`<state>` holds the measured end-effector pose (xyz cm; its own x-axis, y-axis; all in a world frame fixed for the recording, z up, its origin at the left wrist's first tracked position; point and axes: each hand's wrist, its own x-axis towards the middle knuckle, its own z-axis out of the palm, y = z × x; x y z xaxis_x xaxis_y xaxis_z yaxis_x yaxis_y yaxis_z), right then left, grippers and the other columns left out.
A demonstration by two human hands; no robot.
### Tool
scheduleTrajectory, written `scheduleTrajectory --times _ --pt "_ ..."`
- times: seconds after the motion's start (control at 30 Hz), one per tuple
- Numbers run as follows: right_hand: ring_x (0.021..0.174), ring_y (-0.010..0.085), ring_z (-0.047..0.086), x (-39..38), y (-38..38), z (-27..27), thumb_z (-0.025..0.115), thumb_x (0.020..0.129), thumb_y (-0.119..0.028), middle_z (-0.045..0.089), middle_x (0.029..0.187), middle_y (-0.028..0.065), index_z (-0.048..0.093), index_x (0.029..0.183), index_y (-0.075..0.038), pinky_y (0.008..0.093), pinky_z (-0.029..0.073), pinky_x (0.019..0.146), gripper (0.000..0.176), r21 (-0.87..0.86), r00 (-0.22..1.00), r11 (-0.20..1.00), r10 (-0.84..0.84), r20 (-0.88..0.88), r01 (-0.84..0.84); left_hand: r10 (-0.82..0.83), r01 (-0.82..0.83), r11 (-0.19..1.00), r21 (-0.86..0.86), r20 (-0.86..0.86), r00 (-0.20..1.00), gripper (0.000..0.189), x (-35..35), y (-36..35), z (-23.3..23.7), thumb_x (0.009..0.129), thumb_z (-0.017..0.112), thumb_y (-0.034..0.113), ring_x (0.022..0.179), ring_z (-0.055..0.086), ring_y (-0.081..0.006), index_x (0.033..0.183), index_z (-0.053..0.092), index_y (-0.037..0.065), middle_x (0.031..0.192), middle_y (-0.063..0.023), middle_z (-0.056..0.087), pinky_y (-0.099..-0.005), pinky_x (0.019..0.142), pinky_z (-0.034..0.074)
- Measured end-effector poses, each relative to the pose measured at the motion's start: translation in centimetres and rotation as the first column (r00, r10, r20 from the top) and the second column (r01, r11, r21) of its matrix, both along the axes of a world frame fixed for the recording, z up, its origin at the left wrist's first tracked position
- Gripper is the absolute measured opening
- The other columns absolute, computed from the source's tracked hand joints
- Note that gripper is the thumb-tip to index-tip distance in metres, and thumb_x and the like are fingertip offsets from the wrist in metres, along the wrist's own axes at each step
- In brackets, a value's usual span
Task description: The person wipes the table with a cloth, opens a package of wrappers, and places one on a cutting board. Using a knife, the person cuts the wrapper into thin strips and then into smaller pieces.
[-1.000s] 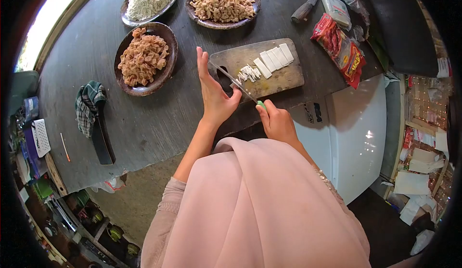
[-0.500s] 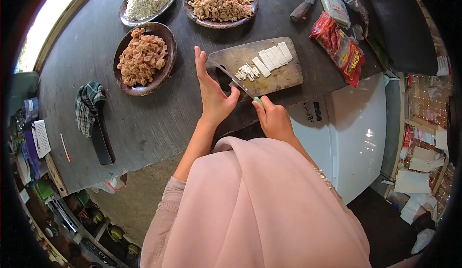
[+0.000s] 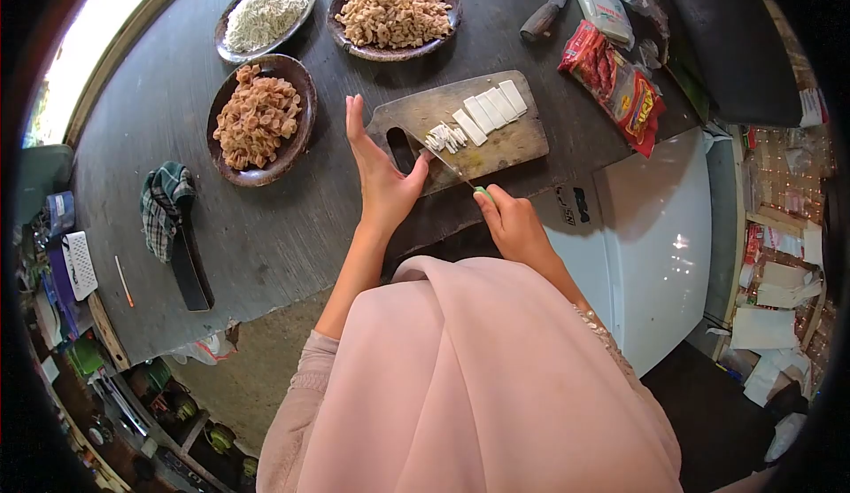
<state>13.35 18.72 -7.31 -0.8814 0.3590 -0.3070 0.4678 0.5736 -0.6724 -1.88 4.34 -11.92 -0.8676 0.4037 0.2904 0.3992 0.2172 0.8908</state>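
Observation:
A knife [image 3: 454, 169] with a green handle is gripped in my right hand [image 3: 518, 227]. Its blade slants over the left part of a wooden cutting board [image 3: 513, 146], along the edge of a small heap of thin white strips [image 3: 445, 138]. My left hand [image 3: 382, 187] is upright at the board's left end, fingers stretched out and thumb spread. The thumb tip is at the blade, beside the strips; whether it touches is hard to make out. Flat white rectangular slices [image 3: 490, 111] lie in a row on the board, right of the strips.
Beyond the board stand bowls of brown pieces [image 3: 394, 15], curled brown pieces [image 3: 258, 121] and white shreds [image 3: 268, 15]. A red packet [image 3: 611, 85] and a white packet [image 3: 604, 15] lie at right. A checked cloth [image 3: 166, 209] covers part of a dark blade-like object [image 3: 192, 267].
The view has shifted slightly. The blade has swung from beside the board's left end to the strips, and more of the board's handle slot shows. My left thumb has moved with it.

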Motion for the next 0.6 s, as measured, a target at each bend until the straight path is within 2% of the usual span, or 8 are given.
scheduleTrajectory --times 0.17,0.23,0.47,0.6 --pt "0.071 0.0509 0.055 -0.29 0.56 0.28 0.049 0.105 -0.034 0.057 0.069 0.0280 0.051 0.084 0.001 0.0541 0.041 0.060 0.041 -0.040 0.999 0.998 -0.043 -0.032 0.042 0.005 -0.005 1.000 0.008 0.014 1.000 0.110 0.13 -0.23 -0.09 0.076 0.079 0.007 0.152 0.012 -0.0344 0.157 0.005 0.009 0.162 -0.0175 0.011 -0.0520 0.122 0.012" --pt "0.071 0.0514 0.053 -0.20 0.93 0.55 0.048 0.105 -0.034 0.056 0.069 0.0283 0.052 0.084 0.002 0.0527 0.039 0.058 0.042 -0.092 0.998 0.994 -0.057 0.005 0.058 0.009 -0.009 1.000 0.021 -0.002 1.000 0.109 0.28 -0.03 0.17 0.077 0.079 0.006 0.152 0.012 -0.0347 0.157 0.005 0.008 0.162 -0.0177 0.011 -0.0520 0.122 0.012" --pt "0.070 0.0517 0.050 0.00 0.76 0.54 0.048 0.105 -0.035 0.054 0.069 0.0279 0.050 0.084 0.003 0.0521 0.037 0.058 0.044 -0.123 1.000 0.992 -0.009 0.005 0.009 0.077 -0.078 0.997 -0.018 -0.044 0.996 0.106 0.27 0.57 -0.27 0.078 0.078 0.007 0.152 0.011 -0.0339 0.156 0.007 0.006 0.162 -0.0169 0.011 -0.0521 0.122 0.010" --pt "0.070 0.0515 0.050 0.18 0.93 0.24 0.048 0.105 -0.034 0.054 0.069 0.0281 0.050 0.083 0.003 0.0515 0.038 0.058 0.043 -0.131 0.999 0.991 -0.037 -0.001 0.036 0.086 -0.090 0.994 -0.056 -0.070 0.994 0.103 0.41 0.68 0.11 0.078 0.076 0.006 0.152 0.011 -0.0335 0.156 0.008 0.004 0.162 -0.0171 0.012 -0.0478 0.123 0.010"
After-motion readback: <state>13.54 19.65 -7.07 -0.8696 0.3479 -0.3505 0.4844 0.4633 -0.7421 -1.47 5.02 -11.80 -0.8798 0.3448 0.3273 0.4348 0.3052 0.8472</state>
